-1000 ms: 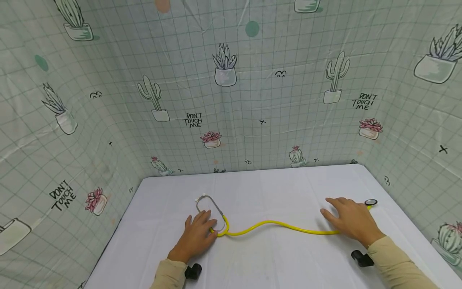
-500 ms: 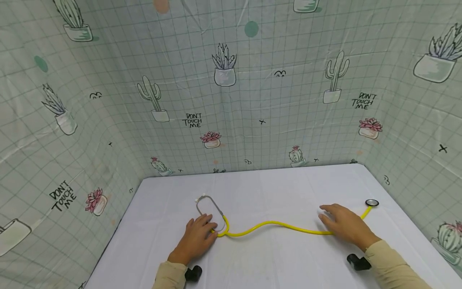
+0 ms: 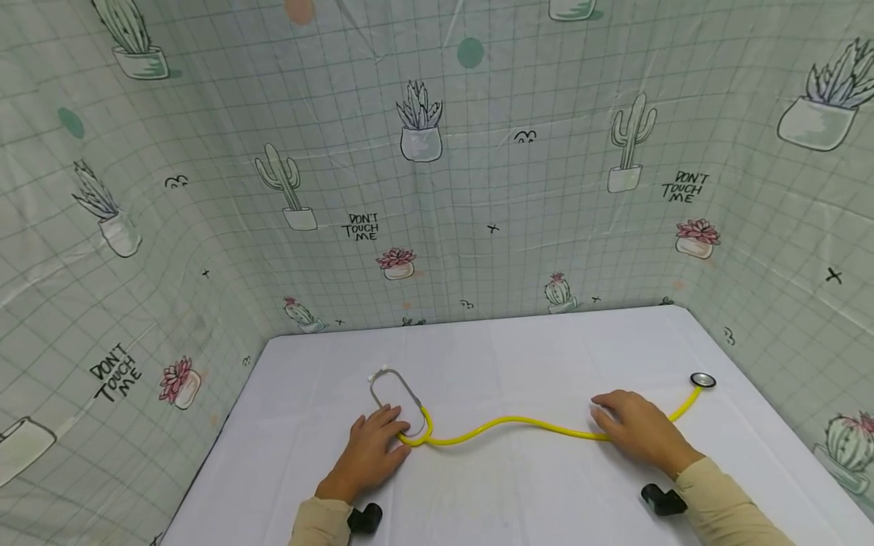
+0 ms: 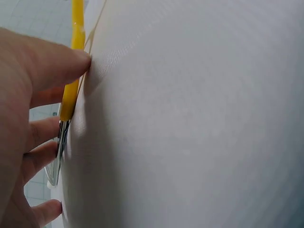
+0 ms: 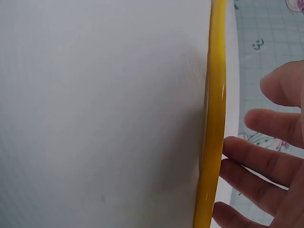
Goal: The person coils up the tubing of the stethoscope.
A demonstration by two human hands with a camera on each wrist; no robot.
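A stethoscope with yellow tubing (image 3: 508, 419) lies stretched across the white table, its metal ear tubes at the left and its round chest piece (image 3: 702, 380) at the right. My left hand (image 3: 372, 453) rests over the near side of the ear tubes with its fingers spread. In the left wrist view, the thumb lies by the yellow fork (image 4: 70, 99) and the fingers are around the metal part. Over the right stretch of tubing is my right hand (image 3: 642, 431), fingers loosely extended. The right wrist view has its fingertips beside the yellow tube (image 5: 216, 95); whether they touch it I cannot tell.
The white-covered table (image 3: 492, 500) ends at a grid-patterned curtain (image 3: 492, 182) with cactus prints, which encloses the back and both sides. A black wrist device (image 3: 365, 519) sits at the left wrist and another black device (image 3: 662, 500) at the right.
My right hand has slid left along the tubing, away from the chest piece, which now shows fully with the yellow tube beside it. The left hand has stayed nearly still.
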